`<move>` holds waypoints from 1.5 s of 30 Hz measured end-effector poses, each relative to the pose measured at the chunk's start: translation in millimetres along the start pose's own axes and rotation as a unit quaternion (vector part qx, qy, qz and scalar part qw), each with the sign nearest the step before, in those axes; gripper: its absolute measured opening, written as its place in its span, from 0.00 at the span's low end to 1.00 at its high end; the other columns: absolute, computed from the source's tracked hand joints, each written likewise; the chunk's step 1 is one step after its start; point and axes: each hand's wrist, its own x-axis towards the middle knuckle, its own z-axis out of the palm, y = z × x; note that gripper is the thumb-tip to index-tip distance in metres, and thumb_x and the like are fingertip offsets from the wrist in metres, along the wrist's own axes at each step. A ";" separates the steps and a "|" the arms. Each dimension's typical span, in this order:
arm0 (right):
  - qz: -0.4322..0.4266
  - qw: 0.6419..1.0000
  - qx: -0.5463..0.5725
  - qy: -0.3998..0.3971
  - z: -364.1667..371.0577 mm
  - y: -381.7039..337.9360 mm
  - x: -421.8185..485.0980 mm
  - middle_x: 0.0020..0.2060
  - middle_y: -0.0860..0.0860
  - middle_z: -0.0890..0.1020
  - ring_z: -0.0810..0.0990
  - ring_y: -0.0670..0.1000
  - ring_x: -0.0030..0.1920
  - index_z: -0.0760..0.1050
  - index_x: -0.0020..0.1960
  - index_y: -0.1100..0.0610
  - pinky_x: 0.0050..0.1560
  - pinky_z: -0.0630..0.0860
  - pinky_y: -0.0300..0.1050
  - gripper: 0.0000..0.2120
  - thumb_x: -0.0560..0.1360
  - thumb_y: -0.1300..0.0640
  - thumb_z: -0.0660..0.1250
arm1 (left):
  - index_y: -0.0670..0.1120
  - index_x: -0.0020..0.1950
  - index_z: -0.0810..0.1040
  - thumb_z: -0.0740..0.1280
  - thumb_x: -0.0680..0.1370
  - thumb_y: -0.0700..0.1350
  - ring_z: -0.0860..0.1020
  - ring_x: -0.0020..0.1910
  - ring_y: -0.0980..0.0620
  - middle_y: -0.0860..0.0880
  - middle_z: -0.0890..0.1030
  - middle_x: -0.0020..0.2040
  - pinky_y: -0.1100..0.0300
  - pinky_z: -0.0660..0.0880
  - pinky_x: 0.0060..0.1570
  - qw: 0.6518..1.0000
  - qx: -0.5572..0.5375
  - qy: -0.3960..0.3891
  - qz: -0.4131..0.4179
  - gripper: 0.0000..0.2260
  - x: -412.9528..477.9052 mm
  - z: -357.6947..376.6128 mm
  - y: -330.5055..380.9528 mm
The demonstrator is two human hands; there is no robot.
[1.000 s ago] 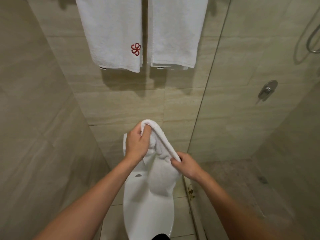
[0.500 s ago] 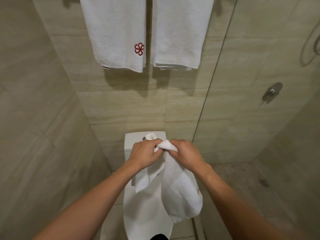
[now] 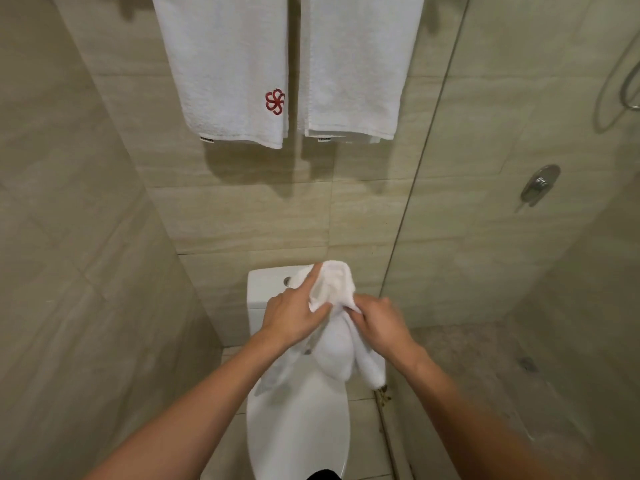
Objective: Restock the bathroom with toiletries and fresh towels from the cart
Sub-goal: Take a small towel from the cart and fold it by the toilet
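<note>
A small white towel (image 3: 335, 344) hangs bunched between my two hands, above the closed white toilet (image 3: 298, 427). My left hand (image 3: 294, 313) holds its upper part, with the index finger stretched up along the cloth and the thumb pressed under a fold. My right hand (image 3: 379, 323) pinches the cloth just to the right, fingers curled into it. The lower part of the towel droops over the toilet lid. Two white towels hang on the wall above: one with a red flower logo (image 3: 228, 64) and a plain one (image 3: 360, 64).
The toilet tank (image 3: 266, 289) with its chrome flush button (image 3: 287, 281) stands against the beige tiled wall. A glass shower panel (image 3: 426, 168) rises on the right, with a chrome shower valve (image 3: 539, 184) and hose behind it. A tiled wall closes in on the left.
My hands came together from a spread hold, then the left hand reached up along the towel's top. The towel has gathered into a tighter bunch and sits a little higher over the tank.
</note>
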 end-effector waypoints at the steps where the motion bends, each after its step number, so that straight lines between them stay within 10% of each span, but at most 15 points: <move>1: -0.037 0.999 -0.025 0.010 -3.9 -4.8 4.8 0.37 0.50 0.81 0.79 0.55 0.38 0.73 0.42 0.53 0.38 0.68 0.49 0.13 0.80 0.47 0.58 | 0.70 0.79 0.49 0.63 0.78 0.61 0.79 0.54 0.45 0.50 0.83 0.54 0.52 0.74 0.53 1.000 0.004 -0.015 0.023 0.33 -0.7 1.1 3.0; 7: -0.111 0.991 -0.066 -0.033 -24.6 -11.4 16.3 0.42 0.52 0.83 0.78 0.55 0.42 0.78 0.45 0.54 0.40 0.68 0.48 0.06 0.71 0.56 0.63 | 0.60 0.56 0.75 0.63 0.79 0.60 0.79 0.47 0.50 0.57 0.82 0.44 0.53 0.74 0.45 0.996 -0.052 -0.003 0.078 0.08 1.7 12.7 4.3; 11: -0.005 0.997 0.048 -0.063 -26.7 -2.6 9.1 0.39 0.46 0.79 0.78 0.50 0.40 0.75 0.42 0.48 0.40 0.75 0.51 0.03 0.73 0.55 0.65 | 0.55 0.42 0.70 0.63 0.80 0.60 0.72 0.38 0.51 0.55 0.76 0.35 0.54 0.69 0.40 0.996 -0.036 0.053 0.060 0.12 3.2 19.7 8.7; 20: 0.147 0.973 0.155 -0.090 -16.5 17.9 -17.7 0.28 0.43 0.72 0.68 0.41 0.28 0.69 0.36 0.50 0.35 0.66 0.43 0.13 0.77 0.55 0.68 | 0.48 0.41 0.72 0.62 0.80 0.59 0.74 0.34 0.51 0.50 0.77 0.34 0.53 0.69 0.36 0.955 -0.253 0.146 -0.047 0.16 11.8 12.2 15.1; 28: 0.173 0.966 0.189 0.012 -23.7 2.0 -7.7 0.41 0.50 0.81 0.81 0.47 0.38 0.71 0.54 0.52 0.29 0.72 0.38 0.07 0.85 0.49 0.58 | 0.48 0.52 0.73 0.71 0.77 0.59 0.77 0.45 0.54 0.53 0.78 0.49 0.58 0.70 0.40 0.934 -0.314 0.047 -0.166 0.17 11.0 15.2 0.9; 35: 0.150 0.924 0.351 -0.007 -16.7 -10.7 -3.3 0.24 0.47 0.75 0.72 0.48 0.24 0.71 0.63 0.48 0.23 0.70 0.41 0.10 0.83 0.59 0.61 | 0.53 0.57 0.70 0.70 0.79 0.43 0.75 0.37 0.48 0.49 0.74 0.56 0.61 0.69 0.26 0.892 -0.399 -0.041 -0.210 0.13 -4.6 23.2 -4.4; 45: 0.157 0.887 0.420 -0.113 -9.5 -20.6 -2.5 0.50 0.60 0.85 0.85 0.52 0.48 0.77 0.61 0.54 0.56 0.82 0.52 0.16 0.77 0.69 0.65 | 0.49 0.57 0.77 0.73 0.74 0.32 0.84 0.45 0.54 0.45 0.84 0.51 0.61 0.80 0.44 0.849 -0.505 0.045 -0.145 0.17 -12.7 17.2 4.3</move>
